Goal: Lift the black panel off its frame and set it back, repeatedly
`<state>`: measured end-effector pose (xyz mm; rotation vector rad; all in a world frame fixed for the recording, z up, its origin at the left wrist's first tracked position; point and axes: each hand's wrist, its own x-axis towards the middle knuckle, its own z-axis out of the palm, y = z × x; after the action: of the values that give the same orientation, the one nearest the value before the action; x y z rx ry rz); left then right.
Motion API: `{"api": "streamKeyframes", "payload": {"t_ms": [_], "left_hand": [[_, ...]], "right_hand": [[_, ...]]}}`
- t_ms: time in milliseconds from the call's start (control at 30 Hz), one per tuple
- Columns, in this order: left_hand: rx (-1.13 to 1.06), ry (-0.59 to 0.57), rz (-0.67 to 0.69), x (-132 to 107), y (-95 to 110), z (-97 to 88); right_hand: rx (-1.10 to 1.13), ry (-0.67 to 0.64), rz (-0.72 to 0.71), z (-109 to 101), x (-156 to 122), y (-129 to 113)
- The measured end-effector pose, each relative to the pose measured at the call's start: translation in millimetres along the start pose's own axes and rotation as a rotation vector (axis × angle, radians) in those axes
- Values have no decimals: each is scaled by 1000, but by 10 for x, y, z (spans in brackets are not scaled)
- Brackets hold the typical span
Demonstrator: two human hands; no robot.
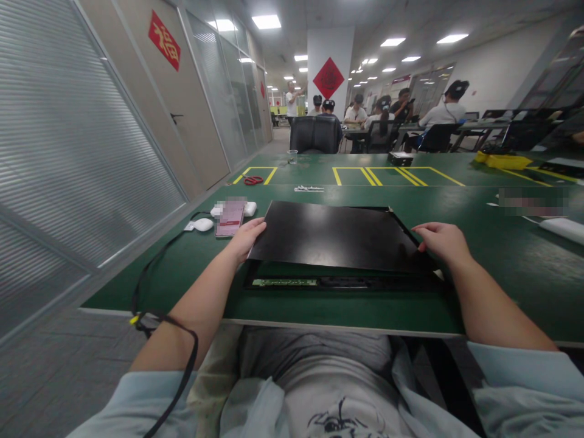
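A thin, glossy black screen panel (pixel 333 234) is held slightly tilted over the green table. At its left edge, my left hand (pixel 249 239) grips it with the thumb on top. My right hand (pixel 441 241) pinches at the panel's right edge, fingers curled together. Beneath the panel lies a black frame (pixel 378 283), mostly covered, with its near strip and far right corner showing. A green circuit board strip (pixel 285 282) shows along the left part of that near strip.
Left of the panel lie a phone (pixel 230 218), a white rounded device (pixel 203 225) and a black cord (pixel 157 258) running over my left forearm. Farther back are red scissors (pixel 253 180), a clear cup (pixel 292 157), a small black box (pixel 400 159) and a yellow item (pixel 502 160). People sit beyond.
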<state>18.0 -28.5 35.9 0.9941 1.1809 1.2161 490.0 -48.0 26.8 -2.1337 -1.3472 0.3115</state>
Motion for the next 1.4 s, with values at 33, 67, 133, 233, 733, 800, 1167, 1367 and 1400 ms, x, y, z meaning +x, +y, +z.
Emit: {"api": "streamKeyframes", "payload": {"t_ms": [33,67,133,233,733,800,1167,1367,1400], "left_hand": [[1,7,-4,-8,9,9],[2,18,-8,-16,18,19],[8,45,-17,-35,38,44],[24,73,-12,-63,66,82],[90,137,19,-74,69,110],[72,128,6,-60,55,108],[30,37,33,4,-27,34],[51,31,27,15,-42,26],[45,29,30,17,-45,25]], "right_hand": [[-8,-3,-3,5,0,0],[-15,-5,-5,9,1,2],[-25,-15,-7,16,4,7],[-29,-21,-17,20,3,9],[-82,28,-44,-15,-92,-100],[-31,57,-57,-12,-91,-94],[31,-25,-25,49,-19,-37],[47,-61,-23,51,-17,-48],[64,-63,-17,51,-22,-52]]}}
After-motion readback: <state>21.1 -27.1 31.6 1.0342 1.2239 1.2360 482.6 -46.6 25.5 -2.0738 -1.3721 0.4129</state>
